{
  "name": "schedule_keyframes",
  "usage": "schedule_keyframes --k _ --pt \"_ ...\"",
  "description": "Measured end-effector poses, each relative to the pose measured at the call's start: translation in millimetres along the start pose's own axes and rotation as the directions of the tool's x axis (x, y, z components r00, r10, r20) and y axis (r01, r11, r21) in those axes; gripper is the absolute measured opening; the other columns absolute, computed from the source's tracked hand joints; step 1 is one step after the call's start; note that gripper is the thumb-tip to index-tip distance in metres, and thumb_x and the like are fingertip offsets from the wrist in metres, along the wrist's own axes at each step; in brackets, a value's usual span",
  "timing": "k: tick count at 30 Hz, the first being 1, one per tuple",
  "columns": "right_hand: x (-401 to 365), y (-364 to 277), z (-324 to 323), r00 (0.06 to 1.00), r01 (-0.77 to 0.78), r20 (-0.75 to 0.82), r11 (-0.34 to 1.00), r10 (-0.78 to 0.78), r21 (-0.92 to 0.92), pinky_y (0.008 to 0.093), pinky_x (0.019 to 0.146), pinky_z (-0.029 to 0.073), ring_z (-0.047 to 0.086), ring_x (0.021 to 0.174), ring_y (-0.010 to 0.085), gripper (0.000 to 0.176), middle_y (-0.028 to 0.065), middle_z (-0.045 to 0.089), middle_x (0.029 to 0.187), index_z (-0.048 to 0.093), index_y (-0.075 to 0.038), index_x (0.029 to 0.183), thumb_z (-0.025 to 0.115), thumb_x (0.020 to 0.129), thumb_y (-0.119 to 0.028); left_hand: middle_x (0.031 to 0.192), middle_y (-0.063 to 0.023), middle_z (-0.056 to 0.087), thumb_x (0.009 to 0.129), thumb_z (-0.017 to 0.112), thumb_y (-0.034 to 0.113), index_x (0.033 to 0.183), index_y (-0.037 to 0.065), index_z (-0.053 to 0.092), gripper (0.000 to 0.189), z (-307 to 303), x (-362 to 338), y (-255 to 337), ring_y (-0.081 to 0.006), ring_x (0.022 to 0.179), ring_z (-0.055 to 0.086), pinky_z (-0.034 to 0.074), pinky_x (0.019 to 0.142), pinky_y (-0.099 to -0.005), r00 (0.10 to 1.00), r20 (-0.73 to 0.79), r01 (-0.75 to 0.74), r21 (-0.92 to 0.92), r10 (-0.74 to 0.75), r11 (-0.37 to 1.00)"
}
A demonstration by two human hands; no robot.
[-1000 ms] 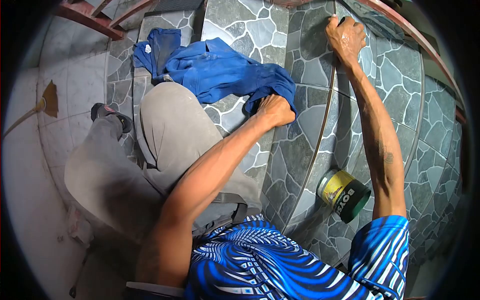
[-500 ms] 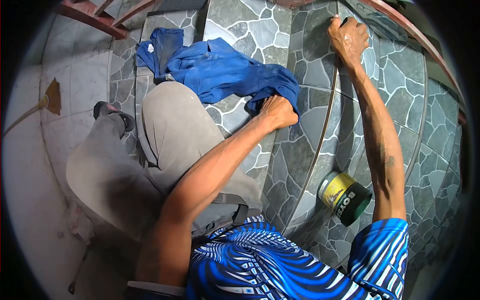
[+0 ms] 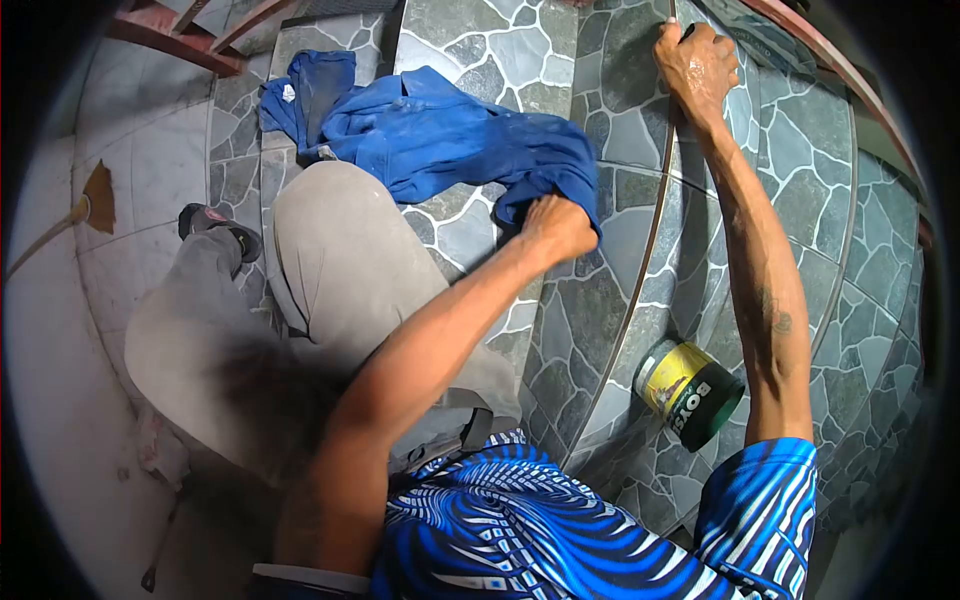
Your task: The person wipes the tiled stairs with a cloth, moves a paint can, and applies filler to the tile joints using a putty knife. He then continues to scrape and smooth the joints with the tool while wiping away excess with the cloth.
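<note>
Crumpled blue cloth (image 3: 420, 140), apparently a garment, lies across the stone-patterned tiled step. My left hand (image 3: 560, 230) is closed on its right end, against the tiled riser, with the fingers partly covered by the fabric. Farther up and to the right, my right hand (image 3: 697, 72) rests at the edge of the upper step, its skin wet and shiny. Its fingers are curled, and a dark spot shows between thumb and forefinger; what they hold, if anything, I cannot make out. A tilted green and yellow paint can (image 3: 690, 395) is on the upper step, beside my right forearm.
Reddish metal bars (image 3: 185, 40) cross the top left corner, and a curved rail (image 3: 850, 65) runs along the upper right. A broom (image 3: 95, 205) lies at the far left. My bent knee (image 3: 335, 210) is close to the cloth. Grey plastic (image 3: 765, 45) is behind my right hand.
My left hand has moved very slightly toward me with the cloth's end. The view has shifted a little. My right hand stays in nearly the same place.
</note>
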State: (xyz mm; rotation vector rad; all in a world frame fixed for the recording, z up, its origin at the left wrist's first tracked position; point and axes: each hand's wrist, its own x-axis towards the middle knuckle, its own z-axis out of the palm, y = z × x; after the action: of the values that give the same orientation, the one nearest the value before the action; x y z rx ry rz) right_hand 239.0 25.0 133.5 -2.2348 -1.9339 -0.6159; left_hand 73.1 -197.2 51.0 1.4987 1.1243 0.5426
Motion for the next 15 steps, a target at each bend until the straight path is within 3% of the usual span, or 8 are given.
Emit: schedule_keyframes --k 3,5,9,10,11,13,14,15 --pt "3 -1 0 0.998 0.044 -0.044 0.999 -0.044 -0.014 0.0671 0.099 0.038 0.049 0.121 0.0565 0.067 0.0372 0.053 0.128 0.061 0.002 0.124 0.053 0.092 -0.056 0.073 -0.0298 0.061 0.066 0.060 0.006 0.074 -0.003 0.057 0.012 -8 5 6 -0.0488 0.069 0.060 0.048 0.066 -0.0541 0.993 -0.030 -0.115 -0.092 0.112 0.989" --pt "2 1 6 0.999 0.034 -0.037 0.999 -0.034 -0.005 0.0669 0.099 0.038 0.050 0.121 0.0565 0.066 0.0371 0.053 0.128 0.062 0.001 0.124 0.053 0.092 -0.056 0.075 -0.0280 0.062 0.069 0.058 0.005 0.076 -0.001 0.057 0.010 -9 -11 22 -0.0470 0.069 0.061 0.048 0.064 -0.0536 0.821 -0.260 -0.541 -0.071 0.508 0.838" --pt "0 -4 -1 1.000 0.019 -0.007 1.000 -0.020 -0.016 0.0658 0.100 0.038 0.050 0.121 0.0557 0.066 0.0367 0.053 0.128 0.062 0.001 0.123 0.053 0.092 -0.056 0.075 -0.0242 0.062 0.073 0.058 0.007 0.074 0.000 0.058 0.007 16 5 -6 -0.0431 0.066 0.061 0.049 0.060 -0.0500 0.974 -0.112 -0.198 -0.008 0.196 0.980" --pt "-1 -5 -3 1.000 0.014 -0.019 0.999 -0.015 -0.029 0.0656 0.099 0.039 0.050 0.121 0.0559 0.065 0.0365 0.053 0.127 0.062 0.001 0.122 0.053 0.092 -0.055 0.086 -0.0290 0.068 0.078 0.059 0.017 0.076 0.000 0.065 0.018 7 20 -8 -0.0429 0.083 0.068 0.054 0.072 -0.0474 0.994 0.103 0.022 0.021 -0.024 1.000" --pt "-2 -8 -4 0.999 0.030 -0.029 1.000 -0.030 -0.007 0.0656 0.099 0.038 0.050 0.118 0.0552 0.065 0.0364 0.053 0.125 0.062 0.004 0.120 0.053 0.091 -0.053 0.081 -0.0277 0.067 0.076 0.059 0.016 0.073 0.000 0.065 0.018 4 28 -13 -0.0417 0.076 0.067 0.053 0.068 -0.0493 0.996 0.086 -0.023 0.037 0.019 0.999" --pt "-7 -13 -9 0.997 0.055 -0.051 0.998 -0.052 0.043 0.0657 0.097 0.036 0.052 0.114 0.0539 0.064 0.0363 0.055 0.120 0.061 0.008 0.117 0.052 0.090 -0.049 0.074 -0.0256 0.064 0.073 0.059 0.013 0.070 0.001 0.064 0.014 -4 21 -3 -0.0410 0.067 0.062 0.050 0.066 -0.0520 0.910 -0.042 -0.412 0.037 0.413 0.911" --pt "-6 -13 -9 0.998 0.050 -0.046 0.998 -0.048 0.038 0.0652 0.097 0.036 0.052 0.113 0.0536 0.065 0.0358 0.055 0.118 0.062 0.008 0.116 0.052 0.090 -0.050 0.070 -0.0194 0.061 0.072 0.056 0.006 0.067 0.000 0.063 0.011 -8 1 7 -0.0395 0.067 0.058 0.046 0.067 -0.0506 0.709 -0.043 -0.627 0.420 0.704 0.656" --pt "-8 -15 -9 0.998 0.045 -0.035 0.998 -0.043 0.049 0.0652 0.096 0.036 0.052 0.113 0.0535 0.065 0.0355 0.055 0.118 0.061 0.008 0.116 0.053 0.090 -0.050 0.075 -0.0221 0.062 0.077 0.058 0.012 0.073 0.004 0.064 0.011 1 -9 15 -0.0392 0.074 0.060 0.046 0.072 -0.0519 0.783 0.091 -0.582 0.454 0.615 0.675"
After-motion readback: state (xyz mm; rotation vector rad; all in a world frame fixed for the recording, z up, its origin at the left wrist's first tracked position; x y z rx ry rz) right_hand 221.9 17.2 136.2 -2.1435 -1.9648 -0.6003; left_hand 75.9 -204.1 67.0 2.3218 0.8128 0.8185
